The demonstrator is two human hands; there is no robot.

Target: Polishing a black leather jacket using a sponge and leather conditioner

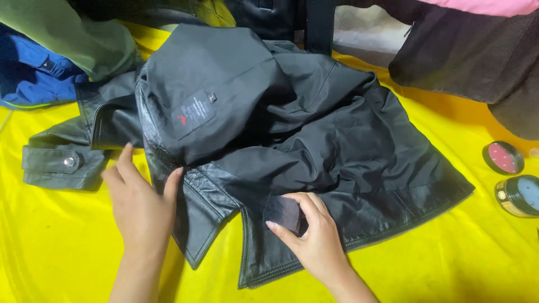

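Your left hand (140, 205) lies flat and open on the black jacket (292, 151), fingers spread over the collar edge; it pins the leather down and grips nothing. Your right hand (314, 235) is curled round a small dark pad (283, 212), pinched between thumb and fingers, and presses it against the front panel just beside the zip edge.

The jacket lies opened out, lining up, across the yellow cloth (62, 252), with its label (193, 113) showing and one cuff with a metal snap (70, 161) stretched out to your left. It fills the middle of the view.

As for progress, judging by how things lie: the leather around the pad has a duller, smeared look, so that patch seems to have been rubbed, while the collar, the lower hem and the cuff look no different from the rest. I would say you are early on, with most of the leather yet to be gone over. Whether the outer side has been worked cannot be told, since it faces down.

Two round tins (503, 157) sit well apart at your right. A blue garment (28, 78) and a green one (84, 39) lie at the upper left.
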